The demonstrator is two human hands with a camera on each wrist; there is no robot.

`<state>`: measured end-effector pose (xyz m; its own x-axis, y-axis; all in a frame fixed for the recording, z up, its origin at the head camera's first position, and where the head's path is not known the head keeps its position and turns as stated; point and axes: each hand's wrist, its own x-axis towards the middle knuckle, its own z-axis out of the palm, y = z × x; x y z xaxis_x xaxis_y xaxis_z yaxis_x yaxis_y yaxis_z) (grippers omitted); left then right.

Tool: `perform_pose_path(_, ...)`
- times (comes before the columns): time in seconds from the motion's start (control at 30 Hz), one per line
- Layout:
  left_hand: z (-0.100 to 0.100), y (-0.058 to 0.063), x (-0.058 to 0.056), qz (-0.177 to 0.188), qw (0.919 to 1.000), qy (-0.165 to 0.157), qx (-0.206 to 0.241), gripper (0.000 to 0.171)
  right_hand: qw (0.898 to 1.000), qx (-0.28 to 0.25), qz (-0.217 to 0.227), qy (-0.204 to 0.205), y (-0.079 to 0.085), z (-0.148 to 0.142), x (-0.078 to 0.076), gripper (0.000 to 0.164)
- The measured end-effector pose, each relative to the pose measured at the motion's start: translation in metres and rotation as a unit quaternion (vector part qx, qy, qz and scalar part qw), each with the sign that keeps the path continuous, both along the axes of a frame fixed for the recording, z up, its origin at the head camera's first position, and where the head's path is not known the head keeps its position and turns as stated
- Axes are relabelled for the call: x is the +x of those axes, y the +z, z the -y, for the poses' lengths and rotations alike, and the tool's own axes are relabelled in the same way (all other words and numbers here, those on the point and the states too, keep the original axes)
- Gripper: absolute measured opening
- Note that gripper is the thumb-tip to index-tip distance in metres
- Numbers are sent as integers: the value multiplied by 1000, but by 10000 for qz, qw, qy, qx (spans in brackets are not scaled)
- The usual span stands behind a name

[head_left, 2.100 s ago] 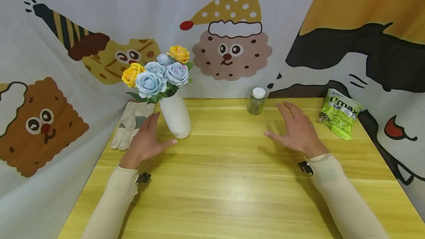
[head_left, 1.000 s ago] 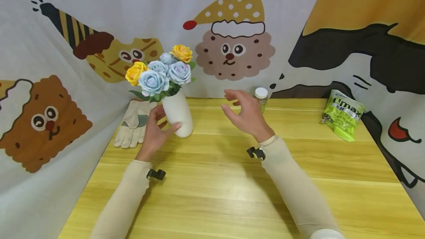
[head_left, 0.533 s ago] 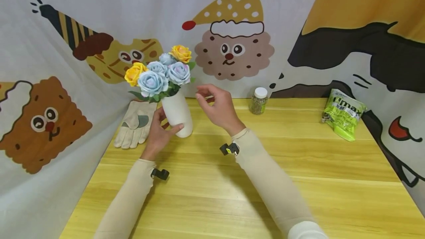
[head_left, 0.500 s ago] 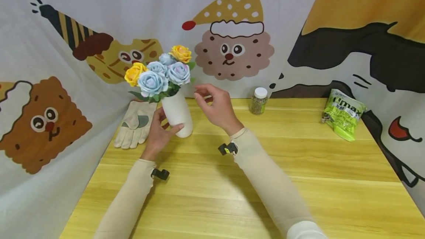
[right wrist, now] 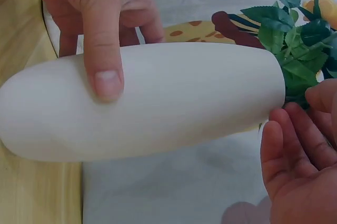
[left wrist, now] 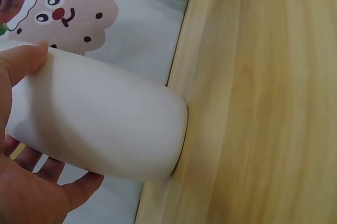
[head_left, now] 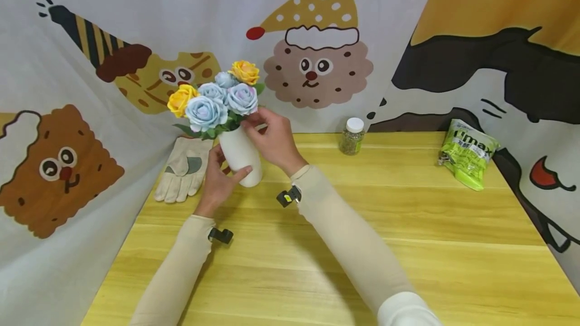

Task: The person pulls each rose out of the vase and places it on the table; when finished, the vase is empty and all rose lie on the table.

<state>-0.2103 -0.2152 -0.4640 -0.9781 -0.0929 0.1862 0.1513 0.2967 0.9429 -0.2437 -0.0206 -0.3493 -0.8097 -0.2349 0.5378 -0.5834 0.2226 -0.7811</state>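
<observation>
- I see the left hand (head_left: 216, 185) holding the white vase (head_left: 240, 157), which stands on the table (head_left: 362, 245) with flowers (head_left: 207, 107) in it.
- The right hand (head_left: 277, 140) is at the leaves (right wrist: 299, 71) by the vase's top; I can't tell if it pinches them.
- I think a hard tug with a loose left grip could tip the vase.
- The green bag (head_left: 468, 154) seems to say "Umax"; the jar (head_left: 350, 141) has a label (head_left: 358, 146) too small to read.
</observation>
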Motion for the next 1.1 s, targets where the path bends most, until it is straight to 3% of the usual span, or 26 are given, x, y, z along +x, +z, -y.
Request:
perform_pose_path(0.27,0,0,-2,-150,9999,-44,-1,90,9999,56,-27,-93,1,7,-4,16)
perform_pose_path(0.53,-2,3,-2,-14,10000,-6,2,88,10000,23,-27,-80,3,9,-7,21)
perform_pose_path(0.9,3,-4,-3,-187,9997,-109,146,90,9994,-335,-24,-79,16,8,-4,25)
perform_pose_path(1.1,1,-5,-3,-245,9995,-149,138,89,9960,-864,45,-204,22,5,0,25)
